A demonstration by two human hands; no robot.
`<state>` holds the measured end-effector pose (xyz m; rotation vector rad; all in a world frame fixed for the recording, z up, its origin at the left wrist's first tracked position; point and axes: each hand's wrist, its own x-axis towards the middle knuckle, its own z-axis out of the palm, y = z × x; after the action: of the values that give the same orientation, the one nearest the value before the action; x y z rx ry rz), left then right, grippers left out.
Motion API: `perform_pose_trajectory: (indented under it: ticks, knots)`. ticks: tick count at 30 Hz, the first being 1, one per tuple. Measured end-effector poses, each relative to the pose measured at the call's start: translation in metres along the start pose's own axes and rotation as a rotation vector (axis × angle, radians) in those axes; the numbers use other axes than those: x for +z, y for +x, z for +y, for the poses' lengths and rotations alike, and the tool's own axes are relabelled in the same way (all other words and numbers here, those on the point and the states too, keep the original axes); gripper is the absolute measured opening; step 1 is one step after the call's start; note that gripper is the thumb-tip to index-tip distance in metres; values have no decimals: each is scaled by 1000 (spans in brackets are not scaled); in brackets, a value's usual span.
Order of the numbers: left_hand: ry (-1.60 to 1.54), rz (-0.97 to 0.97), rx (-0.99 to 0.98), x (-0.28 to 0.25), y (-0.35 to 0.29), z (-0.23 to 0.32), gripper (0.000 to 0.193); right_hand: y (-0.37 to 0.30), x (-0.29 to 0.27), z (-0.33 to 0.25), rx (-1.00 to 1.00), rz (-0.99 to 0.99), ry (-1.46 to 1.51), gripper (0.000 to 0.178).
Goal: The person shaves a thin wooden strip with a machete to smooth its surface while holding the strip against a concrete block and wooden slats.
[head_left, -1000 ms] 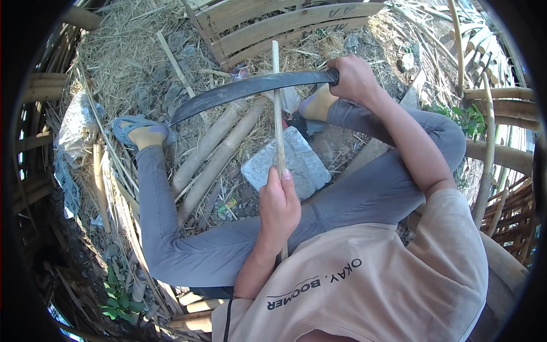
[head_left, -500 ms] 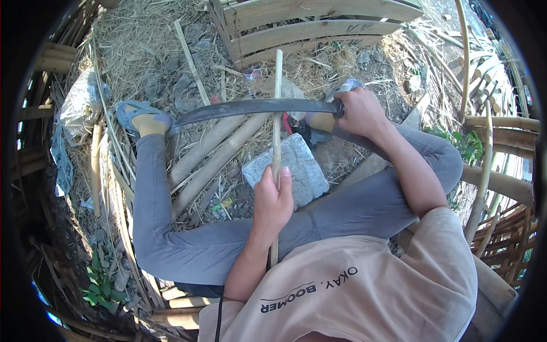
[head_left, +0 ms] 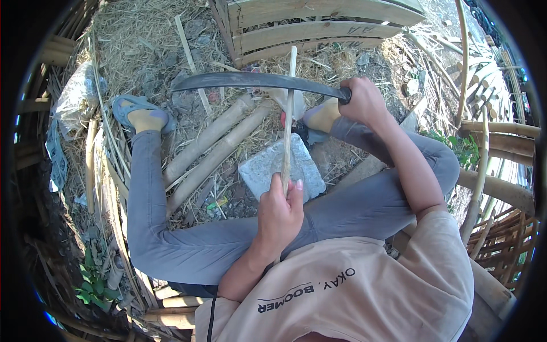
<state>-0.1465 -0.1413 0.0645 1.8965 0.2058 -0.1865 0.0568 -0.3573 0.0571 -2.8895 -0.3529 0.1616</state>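
My left hand (head_left: 280, 214) is closed around the lower part of a thin bamboo strip (head_left: 288, 131), thumb along its side. The strip points away from me, over a pale stone block (head_left: 307, 165), and its lower end runs back toward my shirt. In my right hand (head_left: 364, 101) is the dark handle of a machete, gripped in a fist. The machete's long curved blade (head_left: 245, 80) reaches leftward and crosses the strip near its far end. Whether the edge touches the strip or bites into it, I cannot tell.
Two thick bamboo poles (head_left: 219, 151) lie on the straw-strewn ground between my feet. Ahead stands a slatted wooden crate (head_left: 319, 37). A clear plastic bag (head_left: 80, 97) lies at the left, cut bamboo pieces (head_left: 484, 94) are piled at the far right, and bamboo rails (head_left: 498, 191) flank my right.
The machete has moved farther away along the strip, toward its far end. The strip and my left hand have shifted slightly right, and the strip now leans a little to the right.
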Motion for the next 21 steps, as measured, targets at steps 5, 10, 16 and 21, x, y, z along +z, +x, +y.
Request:
perform_pose_trajectory:
  ticks: [5, 10, 16, 21]
  knots:
    - [-28, -37, 6, 4, -1, 2, 25, 8, 0, 30, 13, 134, 6, 30]
    - [-107, -34, -77, 7, 8, -19, 28, -2, 6, 17, 56, 27, 34, 27]
    - [-258, -41, -103, -4, 14, -11, 25, -15, 17, 2, -77, -27, 177, 26]
    - [-316, -51, -58, 0, 12, -21, 25, -21, 7, -23, -91, -118, 78, 28]
